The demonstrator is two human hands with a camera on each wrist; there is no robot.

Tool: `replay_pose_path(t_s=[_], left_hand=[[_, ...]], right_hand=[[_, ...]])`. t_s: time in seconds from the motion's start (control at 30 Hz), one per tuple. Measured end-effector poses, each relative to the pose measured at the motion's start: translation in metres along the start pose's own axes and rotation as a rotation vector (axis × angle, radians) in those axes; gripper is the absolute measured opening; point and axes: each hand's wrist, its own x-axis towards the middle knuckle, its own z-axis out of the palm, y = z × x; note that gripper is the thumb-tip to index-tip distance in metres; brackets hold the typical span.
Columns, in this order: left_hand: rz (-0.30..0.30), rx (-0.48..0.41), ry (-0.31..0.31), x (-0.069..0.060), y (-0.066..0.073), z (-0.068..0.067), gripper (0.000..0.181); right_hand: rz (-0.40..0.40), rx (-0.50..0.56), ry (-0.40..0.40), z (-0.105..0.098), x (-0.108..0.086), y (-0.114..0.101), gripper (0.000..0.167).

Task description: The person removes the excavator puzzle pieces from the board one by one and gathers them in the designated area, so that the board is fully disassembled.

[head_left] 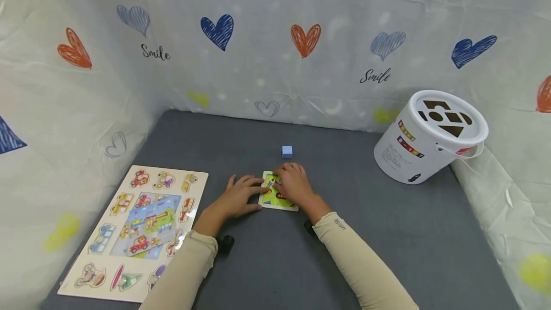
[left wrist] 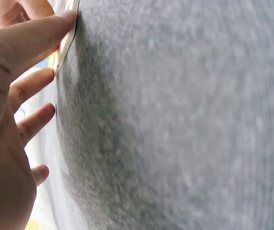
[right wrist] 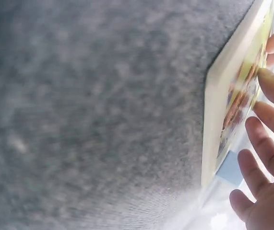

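A small picture puzzle board (head_left: 268,201) with a pale border and a bright green picture lies flat on the dark table in the head view. My left hand (head_left: 236,198) reaches it from the left, fingers spread, with the thumb and some fingertips touching its edge. From the upper right, my right hand (head_left: 297,184) covers part of the picture, its fingertips on the surface. Seen from the right wrist, the fingers (right wrist: 266,143) are fairly straight over the board (right wrist: 212,124). Just beyond the board sits a light blue cube (head_left: 287,152).
A large cream board (head_left: 200,181) with vehicle and toy pictures lies at the left, with picture cards (head_left: 150,224) on it. At the back right stands a white bucket (head_left: 396,152), its lid (head_left: 469,133) cut with shaped holes. A heart-printed cloth (head_left: 262,75) hangs behind the table.
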Motion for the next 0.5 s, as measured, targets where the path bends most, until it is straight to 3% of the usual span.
replay_pose_path(t_s=[0.23,0.37,0.5], left_hand=[[-0.003,0.061,0.045,0.013,0.006,0.0,0.041],[-0.009,0.077,0.063,0.01,0.005,0.003,0.041],[-0.02,0.073,0.081,0.003,-0.001,0.006,0.042]], right_hand=[[0.036,0.072,0.093,-0.006,-0.002,0.003,0.034],[0.036,0.131,0.129,-0.004,-0.004,0.0,0.028],[0.062,0.264,0.134,-0.002,0.002,-0.003,0.016]])
